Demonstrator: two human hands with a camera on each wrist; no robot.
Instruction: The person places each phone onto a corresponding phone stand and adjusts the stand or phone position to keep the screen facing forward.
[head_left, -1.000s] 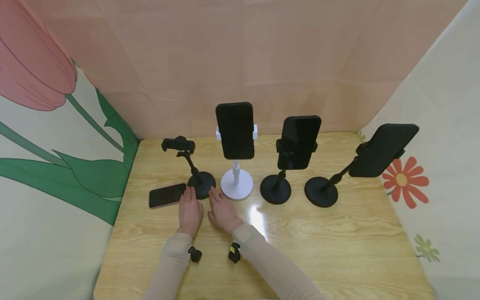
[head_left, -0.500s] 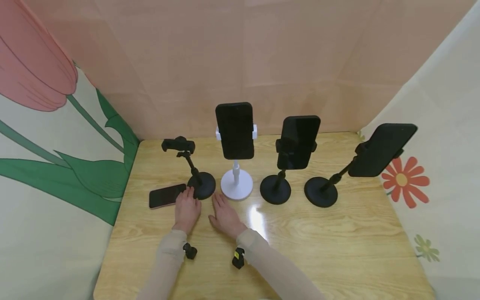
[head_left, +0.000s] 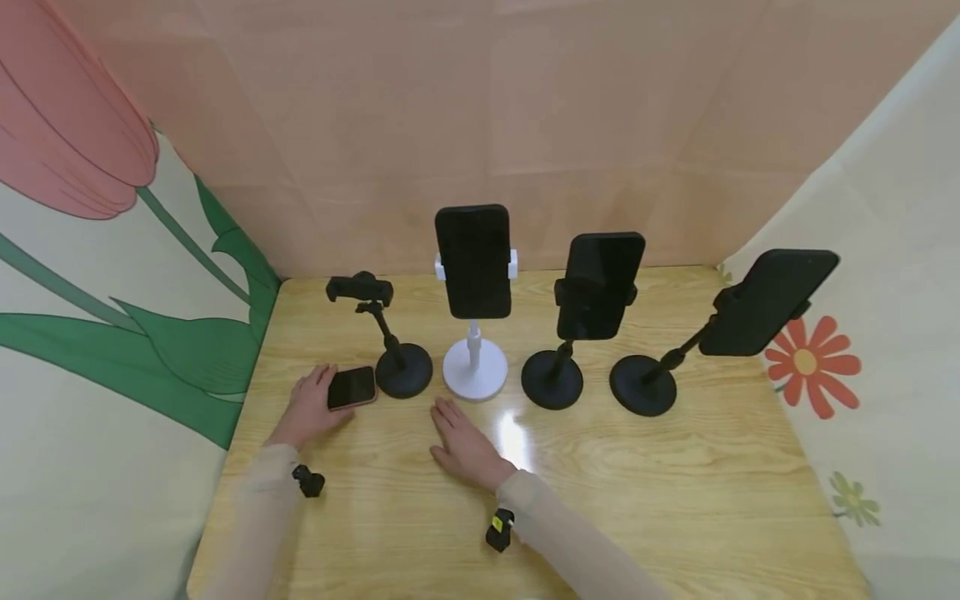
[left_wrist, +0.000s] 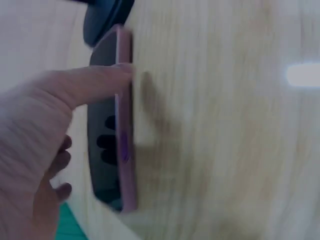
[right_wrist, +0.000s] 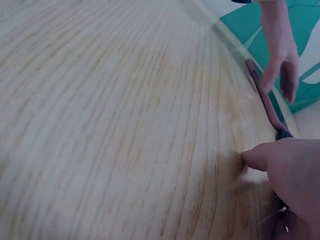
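A smartphone (head_left: 352,388) with a dark screen and pink edge lies on the table at the left, beside the black round base of a phone stand (head_left: 403,371) whose clamp holds nothing. My left hand (head_left: 306,412) is over the phone's left part. In the left wrist view, the thumb reaches across to the pink side of the phone (left_wrist: 127,185), while the other fingers are spread beyond its opposite edge, a little apart from it. My right hand (head_left: 467,446) lies palm down, fingers straight, in front of the white phone stand (head_left: 475,371), holding nothing.
The white stand carries an upright phone (head_left: 473,262). Right of it, two black stands (head_left: 552,380) (head_left: 643,386) hold tilted phones (head_left: 600,285) (head_left: 768,302). Cloth walls (head_left: 480,108) enclose the wooden table (head_left: 637,500) at the back and sides.
My left hand has moved left from beside the black stand's base to over the smartphone. My right hand has drawn back slightly, toward the right, away from that base.
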